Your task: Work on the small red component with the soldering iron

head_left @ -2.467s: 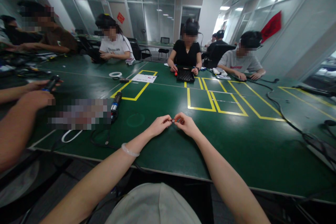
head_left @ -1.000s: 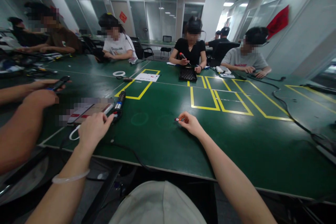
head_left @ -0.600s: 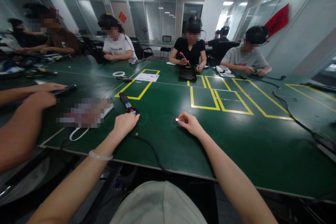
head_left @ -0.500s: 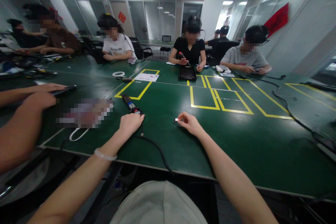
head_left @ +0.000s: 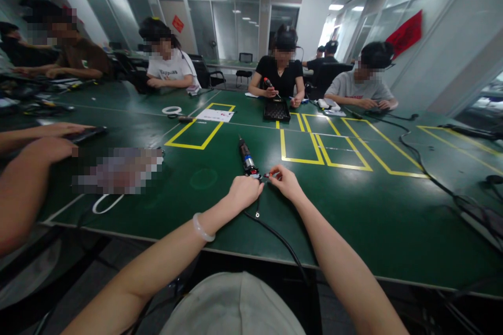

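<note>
My left hand (head_left: 245, 192) is closed around the rear end of a corded electric screwdriver (head_left: 247, 159). Its dark body shows a blue and silver section, and its thin tip points away from me. A black cable (head_left: 281, 237) trails from beneath the hand over the near table edge, and a thin lead with a ring terminal (head_left: 257, 215) hangs beside it. Just to the right, my right hand (head_left: 286, 182) pinches a small red-and-white part (head_left: 267, 175) between thumb and fingertip. That part is close to the screwdriver's rear; whether they touch is unclear.
Yellow tape rectangles (head_left: 302, 160) mark the green table (head_left: 204, 235). At left lie a blurred-out flat item (head_left: 118, 170) and a neighbour's forearms (head_left: 35, 167). A white tape roll (head_left: 172, 110), a paper sheet (head_left: 214, 115) and a co-worker's black tray (head_left: 277, 111) are farther off.
My left hand has carried the screwdriver to the right, up beside my right hand. The right hand keeps its pinch on the small part, and the cable has shifted right.
</note>
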`<state>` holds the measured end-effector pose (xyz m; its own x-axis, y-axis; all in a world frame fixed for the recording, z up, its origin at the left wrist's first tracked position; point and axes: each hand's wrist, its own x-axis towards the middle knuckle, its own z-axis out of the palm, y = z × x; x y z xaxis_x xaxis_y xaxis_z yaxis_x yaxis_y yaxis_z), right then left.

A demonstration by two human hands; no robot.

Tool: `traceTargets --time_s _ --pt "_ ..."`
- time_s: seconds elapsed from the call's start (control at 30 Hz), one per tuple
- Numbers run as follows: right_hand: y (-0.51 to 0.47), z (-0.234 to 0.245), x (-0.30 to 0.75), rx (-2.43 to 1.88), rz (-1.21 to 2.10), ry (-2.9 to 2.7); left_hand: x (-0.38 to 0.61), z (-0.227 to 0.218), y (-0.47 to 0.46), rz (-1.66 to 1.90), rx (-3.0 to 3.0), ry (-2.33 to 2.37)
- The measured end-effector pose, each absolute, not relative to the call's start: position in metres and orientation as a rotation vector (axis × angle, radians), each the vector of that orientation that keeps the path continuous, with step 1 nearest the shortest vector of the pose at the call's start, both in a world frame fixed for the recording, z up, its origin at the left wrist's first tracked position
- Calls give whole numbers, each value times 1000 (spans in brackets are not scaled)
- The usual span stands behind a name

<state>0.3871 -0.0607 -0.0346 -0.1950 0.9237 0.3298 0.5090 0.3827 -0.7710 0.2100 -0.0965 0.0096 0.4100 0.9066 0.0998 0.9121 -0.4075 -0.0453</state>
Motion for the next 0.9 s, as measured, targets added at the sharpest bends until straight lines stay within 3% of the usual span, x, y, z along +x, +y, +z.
traceTargets --time_s 0.9 --pt "-58 -38 389 -1183 688 -1940 200 4 -108 -196 -2762 -1505"
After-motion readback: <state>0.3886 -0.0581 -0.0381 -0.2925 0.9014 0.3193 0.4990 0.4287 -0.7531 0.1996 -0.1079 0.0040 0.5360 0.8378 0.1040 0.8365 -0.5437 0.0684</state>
